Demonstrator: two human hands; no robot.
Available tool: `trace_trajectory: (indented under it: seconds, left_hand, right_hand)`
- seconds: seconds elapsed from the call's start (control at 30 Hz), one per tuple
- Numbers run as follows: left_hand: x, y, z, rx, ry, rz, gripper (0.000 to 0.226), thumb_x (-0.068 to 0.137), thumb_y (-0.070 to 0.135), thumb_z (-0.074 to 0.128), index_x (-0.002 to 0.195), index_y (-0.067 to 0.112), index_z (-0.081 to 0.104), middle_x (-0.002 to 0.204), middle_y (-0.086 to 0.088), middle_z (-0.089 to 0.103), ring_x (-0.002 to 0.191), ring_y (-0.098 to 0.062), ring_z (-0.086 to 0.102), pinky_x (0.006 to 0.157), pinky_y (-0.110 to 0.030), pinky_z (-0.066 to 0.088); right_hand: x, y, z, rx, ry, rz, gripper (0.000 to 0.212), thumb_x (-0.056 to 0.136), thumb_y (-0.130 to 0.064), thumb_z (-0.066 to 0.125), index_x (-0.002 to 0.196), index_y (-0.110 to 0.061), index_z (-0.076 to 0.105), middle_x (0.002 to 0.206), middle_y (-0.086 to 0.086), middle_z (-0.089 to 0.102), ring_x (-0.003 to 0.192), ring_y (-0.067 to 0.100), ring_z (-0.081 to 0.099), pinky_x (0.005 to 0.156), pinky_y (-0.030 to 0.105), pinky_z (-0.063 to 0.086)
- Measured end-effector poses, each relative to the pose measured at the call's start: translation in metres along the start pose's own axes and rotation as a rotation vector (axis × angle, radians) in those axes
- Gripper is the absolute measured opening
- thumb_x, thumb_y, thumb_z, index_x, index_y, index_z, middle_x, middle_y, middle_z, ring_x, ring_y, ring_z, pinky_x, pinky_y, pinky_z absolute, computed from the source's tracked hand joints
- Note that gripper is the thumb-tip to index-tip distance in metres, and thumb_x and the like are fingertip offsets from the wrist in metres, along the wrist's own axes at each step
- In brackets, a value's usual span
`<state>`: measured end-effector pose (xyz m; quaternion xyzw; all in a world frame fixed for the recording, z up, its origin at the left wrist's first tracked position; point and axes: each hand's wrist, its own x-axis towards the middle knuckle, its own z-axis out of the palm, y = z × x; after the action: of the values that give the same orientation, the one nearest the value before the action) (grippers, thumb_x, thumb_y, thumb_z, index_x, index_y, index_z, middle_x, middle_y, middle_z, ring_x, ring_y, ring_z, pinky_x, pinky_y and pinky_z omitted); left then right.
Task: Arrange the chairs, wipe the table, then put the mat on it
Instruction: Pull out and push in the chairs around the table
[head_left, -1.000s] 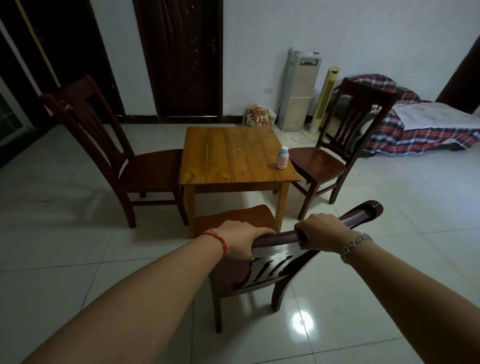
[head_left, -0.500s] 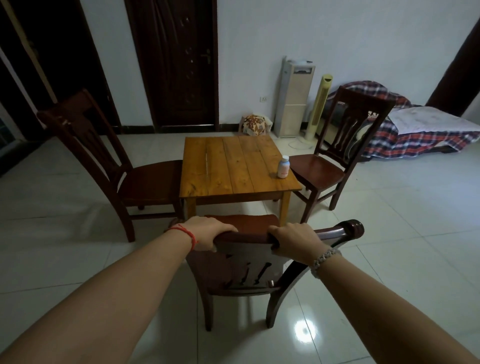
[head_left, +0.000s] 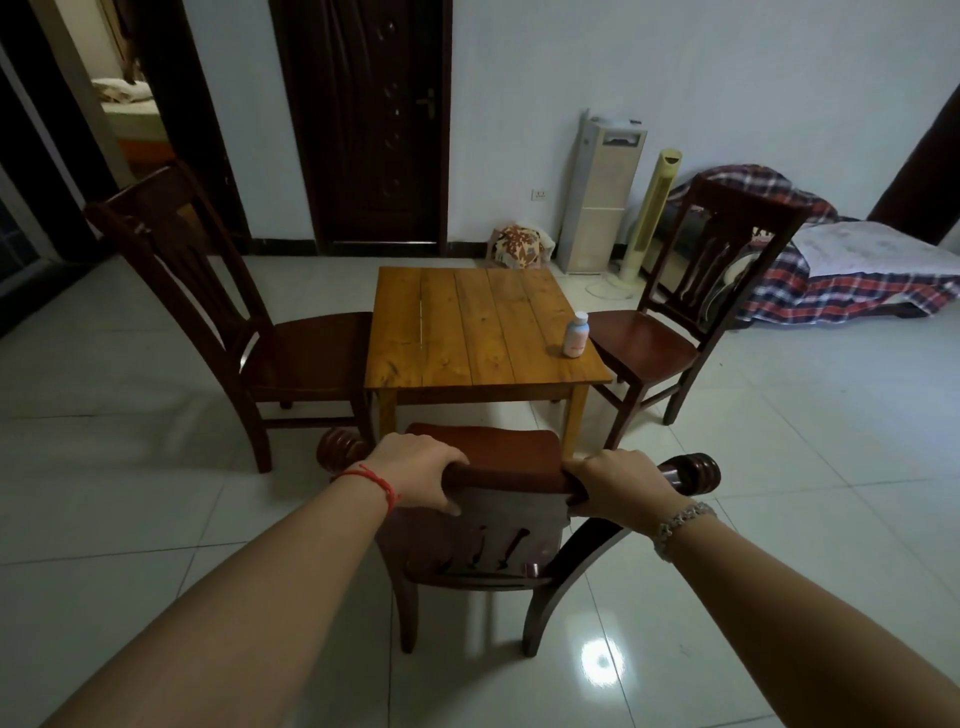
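Observation:
A small square wooden table (head_left: 467, 332) stands mid-room. A dark wooden chair (head_left: 511, 475) stands at its near side, its seat just under the table's front edge. My left hand (head_left: 415, 475) grips the left part of its top rail. My right hand (head_left: 621, 486) grips the right part. A second chair (head_left: 291, 353) faces the table's left side. A third chair (head_left: 649, 343) stands at the right corner, turned at an angle. No mat or cloth is in view.
A small pink-and-white bottle (head_left: 575, 335) stands near the table's right edge. Against the far wall are a water dispenser (head_left: 602, 192), a tower fan (head_left: 649, 213) and a patterned cushion (head_left: 519, 247). A plaid-covered bed (head_left: 852, 275) fills the right side. Glossy tiled floor surrounds everything.
The near chair has swung from a slant to square with the table's front edge, moving left and closer in. Both hands have kept their grip on the top rail.

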<state>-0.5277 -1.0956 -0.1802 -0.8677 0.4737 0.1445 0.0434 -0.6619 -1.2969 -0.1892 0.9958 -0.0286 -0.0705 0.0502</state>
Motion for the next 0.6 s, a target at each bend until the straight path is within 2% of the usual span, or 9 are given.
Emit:
trace_trajectory:
  seconds: [0.13,0.27,0.47,0.6]
  left_hand:
    - [0.001,0.000,0.001,0.013,0.073,-0.003,0.044,0.084,0.050,0.057,0.120,0.025,0.054,0.110,0.000,0.063,0.104,-0.018,0.057,0.081,-0.031,0.042]
    - [0.010,0.016,0.001,0.010,0.121,-0.009,0.046,0.085,0.048,0.056,0.123,0.023,0.053,0.111,-0.001,0.063,0.105,-0.019,0.058,0.083,-0.032,0.044]
    - [0.031,0.041,-0.003,0.004,0.197,-0.027,0.041,0.084,0.048,0.056,0.117,0.023,0.056,0.107,-0.001,0.065,0.103,-0.021,0.059,0.085,-0.035,0.045]
    - [0.044,0.064,-0.004,0.010,0.250,-0.021,0.036,0.086,0.045,0.055,0.113,0.022,0.057,0.103,-0.002,0.067,0.100,-0.021,0.061,0.083,-0.034,0.046]
  right_hand:
    - [0.003,0.006,-0.004,-0.034,-0.022,-0.037,0.041,0.088,-0.039,0.056,0.123,-0.021,0.046,0.103,0.004,0.063,0.091,0.020,0.062,0.076,0.028,0.050]
    - [0.002,0.023,-0.006,-0.030,-0.044,-0.038,0.038,0.089,-0.037,0.054,0.122,-0.020,0.046,0.105,0.004,0.062,0.092,0.019,0.060,0.073,0.025,0.044]
    - [0.004,0.060,-0.005,-0.021,-0.037,-0.030,0.035,0.089,-0.038,0.055,0.119,-0.023,0.047,0.104,0.001,0.063,0.092,0.016,0.060,0.074,0.024,0.045]
    - [0.001,0.086,-0.004,-0.024,-0.010,-0.049,0.034,0.089,-0.037,0.054,0.120,-0.023,0.048,0.104,0.000,0.063,0.094,0.015,0.060,0.070,0.021,0.036]
